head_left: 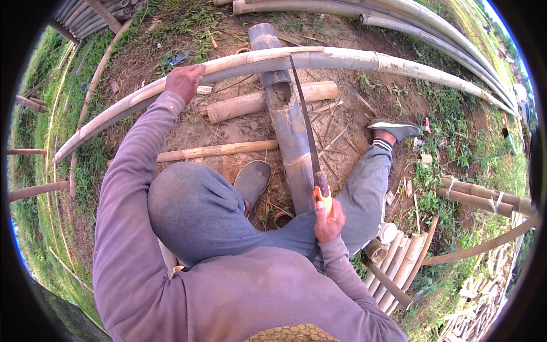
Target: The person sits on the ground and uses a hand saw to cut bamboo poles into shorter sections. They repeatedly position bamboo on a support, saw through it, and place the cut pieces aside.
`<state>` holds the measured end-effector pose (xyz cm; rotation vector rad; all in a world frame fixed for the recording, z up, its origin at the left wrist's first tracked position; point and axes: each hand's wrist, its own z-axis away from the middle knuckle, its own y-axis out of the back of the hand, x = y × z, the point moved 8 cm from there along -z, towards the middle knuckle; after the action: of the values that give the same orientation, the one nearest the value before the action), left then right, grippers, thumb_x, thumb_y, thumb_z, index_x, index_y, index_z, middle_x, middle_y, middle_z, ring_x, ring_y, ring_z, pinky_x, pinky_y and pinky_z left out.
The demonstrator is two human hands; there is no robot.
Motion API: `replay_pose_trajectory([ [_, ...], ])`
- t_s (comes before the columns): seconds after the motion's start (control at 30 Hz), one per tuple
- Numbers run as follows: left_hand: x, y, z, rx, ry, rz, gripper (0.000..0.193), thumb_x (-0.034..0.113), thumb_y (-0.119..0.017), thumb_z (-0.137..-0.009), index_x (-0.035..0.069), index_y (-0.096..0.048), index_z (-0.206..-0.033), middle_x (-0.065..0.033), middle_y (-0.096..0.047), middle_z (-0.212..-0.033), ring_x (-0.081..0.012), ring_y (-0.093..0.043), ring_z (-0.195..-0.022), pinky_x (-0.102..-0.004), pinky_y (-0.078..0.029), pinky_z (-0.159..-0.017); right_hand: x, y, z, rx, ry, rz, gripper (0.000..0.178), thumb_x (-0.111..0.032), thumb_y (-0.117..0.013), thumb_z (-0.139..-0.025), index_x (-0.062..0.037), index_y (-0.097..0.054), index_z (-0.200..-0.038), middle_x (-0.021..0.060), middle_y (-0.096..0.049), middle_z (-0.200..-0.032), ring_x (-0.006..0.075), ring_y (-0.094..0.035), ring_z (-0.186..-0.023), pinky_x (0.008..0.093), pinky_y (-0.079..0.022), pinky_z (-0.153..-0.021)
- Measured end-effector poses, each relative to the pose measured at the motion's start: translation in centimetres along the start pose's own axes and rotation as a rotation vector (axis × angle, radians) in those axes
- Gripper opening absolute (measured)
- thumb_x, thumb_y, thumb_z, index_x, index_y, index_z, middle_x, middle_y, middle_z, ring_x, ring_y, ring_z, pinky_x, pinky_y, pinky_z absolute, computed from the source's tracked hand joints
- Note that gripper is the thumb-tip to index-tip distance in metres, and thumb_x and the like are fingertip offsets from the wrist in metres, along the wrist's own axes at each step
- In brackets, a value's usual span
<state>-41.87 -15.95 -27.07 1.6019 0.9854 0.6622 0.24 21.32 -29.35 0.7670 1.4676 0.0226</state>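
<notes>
My right hand (329,221) is wrapped round the orange handle of a handsaw (307,131). The long dark blade points away from me, and its tip lies at a long bamboo pole (353,60). Whether its teeth are in the pole, I cannot tell. My left hand (183,82) grips the pole farther left, its fingers partly hidden. A paler bamboo length (256,56) runs along the pole and ends just right of the blade. Beneath the pole, a thick grey bamboo post (290,137) with a notch cut in it lies lengthwise, supporting the pole.
A short bamboo piece (310,93) crosses under the thick post. A thinner bamboo stick (219,150) lies nearer me. Several long poles (421,34) are stacked at far right. Cut bamboo pieces (404,268) and a dark flat blade (387,283) sit by my right hip.
</notes>
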Motion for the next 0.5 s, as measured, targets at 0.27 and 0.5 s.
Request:
replay_pose_trajectory([
  [0.27, 0.1, 0.2, 0.0, 0.012, -0.008, 0.000, 0.033, 0.019, -0.070, -0.097, 0.017, -0.071, -0.131, -0.0064, -0.076, -0.128, -0.0279, -0.073, -0.114, -0.0414, -0.055, -0.102, -0.5, 0.1, -0.6, 0.008, -0.013, 0.015, 0.023, -0.021, -0.071, -0.102, 0.0008, -0.068, -0.108, 0.0157, -0.067, -0.080, 0.0261, -0.067, -0.069, 0.0390, -0.053, -0.066],
  [0.5, 0.0, -0.2, 0.0, 0.047, -0.034, -0.018, 0.034, 0.019, -0.071, -0.097, 0.017, -0.070, -0.131, -0.0052, -0.076, -0.126, -0.0280, -0.073, -0.111, -0.0414, -0.055, -0.101, -0.6, -0.4, -2.1, -0.033, -0.053, 0.067, 0.019, -0.018, -0.073, -0.100, 0.0003, -0.068, -0.101, 0.0128, -0.065, -0.072, 0.0266, -0.065, -0.061, 0.0403, -0.050, -0.060],
])
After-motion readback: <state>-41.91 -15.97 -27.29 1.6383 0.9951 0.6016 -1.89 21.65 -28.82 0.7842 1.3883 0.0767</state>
